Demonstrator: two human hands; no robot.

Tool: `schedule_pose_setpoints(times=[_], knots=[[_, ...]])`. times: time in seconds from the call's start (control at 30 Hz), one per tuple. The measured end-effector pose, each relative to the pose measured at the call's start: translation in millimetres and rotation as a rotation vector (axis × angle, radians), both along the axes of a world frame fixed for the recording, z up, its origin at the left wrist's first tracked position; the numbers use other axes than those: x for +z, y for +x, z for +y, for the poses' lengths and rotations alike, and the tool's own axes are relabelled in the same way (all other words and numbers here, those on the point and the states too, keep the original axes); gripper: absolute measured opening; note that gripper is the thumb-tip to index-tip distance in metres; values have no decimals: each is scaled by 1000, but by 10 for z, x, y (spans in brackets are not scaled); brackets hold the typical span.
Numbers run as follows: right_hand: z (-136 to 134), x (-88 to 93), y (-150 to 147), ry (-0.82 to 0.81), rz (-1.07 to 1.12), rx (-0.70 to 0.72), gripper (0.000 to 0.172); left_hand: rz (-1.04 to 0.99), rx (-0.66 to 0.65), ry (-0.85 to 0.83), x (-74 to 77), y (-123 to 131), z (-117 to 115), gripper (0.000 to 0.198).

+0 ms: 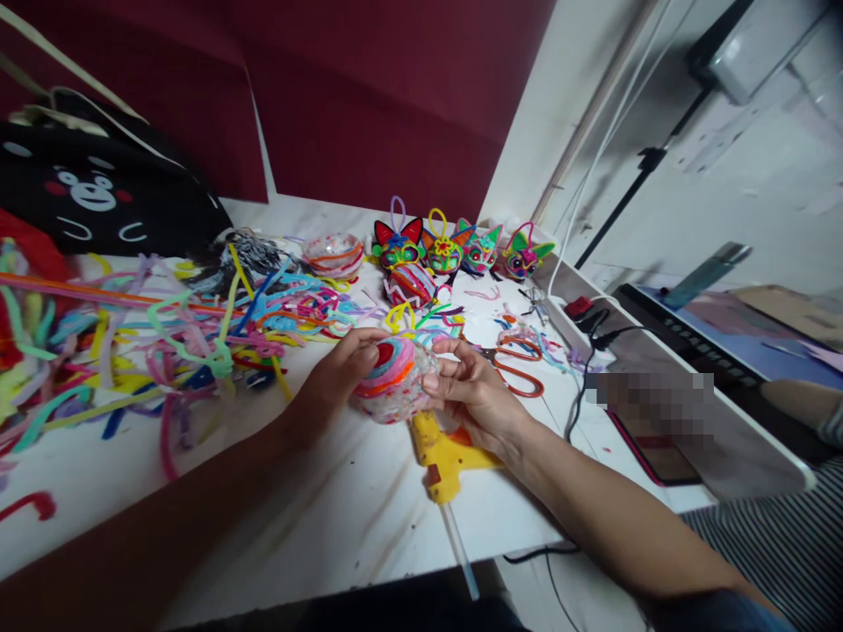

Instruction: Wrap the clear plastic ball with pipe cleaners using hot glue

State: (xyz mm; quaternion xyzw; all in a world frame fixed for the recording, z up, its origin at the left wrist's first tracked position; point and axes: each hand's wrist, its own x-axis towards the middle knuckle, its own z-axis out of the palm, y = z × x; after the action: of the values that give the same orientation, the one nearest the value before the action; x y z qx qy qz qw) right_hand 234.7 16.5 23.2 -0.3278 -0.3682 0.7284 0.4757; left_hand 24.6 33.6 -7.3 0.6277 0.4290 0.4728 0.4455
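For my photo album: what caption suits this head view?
Both hands hold a pipe-cleaner-wrapped ball above a yellow glue gun.

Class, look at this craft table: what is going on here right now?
A person holds a half-covered ball wrapped in pink, red and orange pipe cleaners between both hands, the left hand on one side, the right hand on the other. A yellow glue gun lies on the white table beneath. Loose pipe cleaners are spread to the left, orange-handled scissors lie to the right, and four finished animal heads stand at the back.
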Motion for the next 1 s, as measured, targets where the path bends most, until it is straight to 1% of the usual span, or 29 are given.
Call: schedule_pose_setpoints(times=[0.1, 0.17, 0.37, 0.43, 0.5, 0.53, 0.6, 0.63, 0.67, 0.7, 0.73, 0.77, 0.8, 0.83, 0.87, 0.9, 1.0], knots=[[-29, 5, -50, 41, 22, -61, 71, -18, -50, 7, -2, 21, -24, 58], [-55, -2, -87, 68, 20, -73, 71, -13, -76, 8, -7, 30, -37, 63], [-76, -21, -136, 130, -42, -51, 74, 48, -51, 60, -24, -4, -20, 62], [-54, 26, -94, 175, -143, -3, 68, 28, -32, 62, -2, -16, -8, 61], [-60, 142, -6, 311, -362, 32, 51, -9, 10, 48, 35, -25, 4, 61], [-90, 229, 53, 430, -509, 19, 40, -35, 41, 32, 57, -30, 10, 61], [-227, 448, 183, 762, -828, -116, 16, -86, 108, -8, 103, -39, 22, 62], [-331, 565, 246, 936, -919, -175, 10, -108, 134, -24, 126, -45, 27, 62], [-451, 674, 300, 1092, -963, -175, 18, -132, 159, -38, 149, -49, 30, 62], [-579, 766, 342, 1210, -980, -130, 26, -154, 180, -49, 172, -53, 32, 62], [-702, 832, 369, 1303, -989, -89, 28, -176, 202, -56, 193, -56, 33, 61], [-812, 867, 379, 1360, -1008, -75, 22, -196, 221, -60, 213, -57, 33, 61], [-900, 870, 373, 1345, -1019, -178, 18, -215, 239, -68, 230, -56, 33, 60], [-964, 847, 355, 1341, -1019, -283, 20, -233, 256, -75, 244, -53, 33, 60], [-1003, 805, 328, 1408, -986, -258, 22, -247, 269, -83, 255, -49, 34, 59], [-1021, 754, 301, 1436, -983, -246, 22, -267, 285, -93, 262, -43, 36, 59], [-1019, 630, 265, 1444, -1035, -238, 18, -329, 327, -123, 268, -27, 44, 60]])
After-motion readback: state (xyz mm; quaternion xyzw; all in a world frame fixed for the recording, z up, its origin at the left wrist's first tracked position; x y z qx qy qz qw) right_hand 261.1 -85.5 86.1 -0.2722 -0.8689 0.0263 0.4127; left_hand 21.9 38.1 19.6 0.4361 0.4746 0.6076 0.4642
